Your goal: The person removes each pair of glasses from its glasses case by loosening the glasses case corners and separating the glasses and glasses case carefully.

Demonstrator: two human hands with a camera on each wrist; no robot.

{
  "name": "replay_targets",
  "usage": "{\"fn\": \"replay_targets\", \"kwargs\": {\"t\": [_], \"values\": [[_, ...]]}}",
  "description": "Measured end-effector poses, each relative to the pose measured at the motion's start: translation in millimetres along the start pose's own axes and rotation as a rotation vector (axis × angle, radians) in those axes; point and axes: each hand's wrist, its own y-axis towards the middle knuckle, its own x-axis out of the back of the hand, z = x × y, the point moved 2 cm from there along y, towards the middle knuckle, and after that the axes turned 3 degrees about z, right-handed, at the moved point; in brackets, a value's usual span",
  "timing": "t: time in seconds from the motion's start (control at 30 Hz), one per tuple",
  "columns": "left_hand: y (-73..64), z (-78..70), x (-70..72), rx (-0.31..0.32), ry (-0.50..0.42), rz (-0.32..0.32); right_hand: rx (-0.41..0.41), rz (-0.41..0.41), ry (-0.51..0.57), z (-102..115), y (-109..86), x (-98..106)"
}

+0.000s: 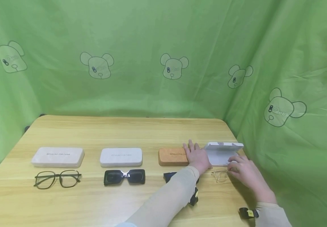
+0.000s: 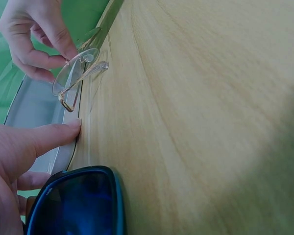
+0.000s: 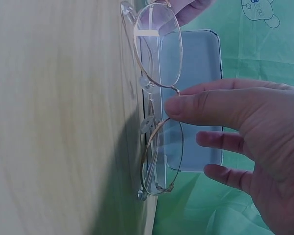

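My right hand pinches the bridge of thin gold-rimmed clear eyeglasses between thumb and finger. In the right wrist view the lenses extend above and below the thumb, in front of an open glasses case. The case stands with its lid raised and a pale grey inside, at the right of the table. My left hand lies between the orange glasses case and the open one, fingers extended. In the left wrist view its thumb reaches the open case's front edge. Dark sunglasses sit close below that hand.
Leftward on the wooden table lie a pinkish closed case and a white closed case. Black-framed eyeglasses and thick black sunglasses lie in front of them. Green curtains with bear-head drawings surround the table.
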Motion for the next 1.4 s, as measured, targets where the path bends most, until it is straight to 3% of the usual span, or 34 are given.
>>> {"fn": "replay_targets", "kwargs": {"t": [0.83,1.4], "values": [[1.3,0.4,-2.1,0.002,0.011,-0.012,-0.067,0.08,0.032,-3,3.1,-5],[0.6,0.0,-1.5,0.007,0.022,-0.006,-0.049,0.042,0.111,-5,28.1,22]]}}
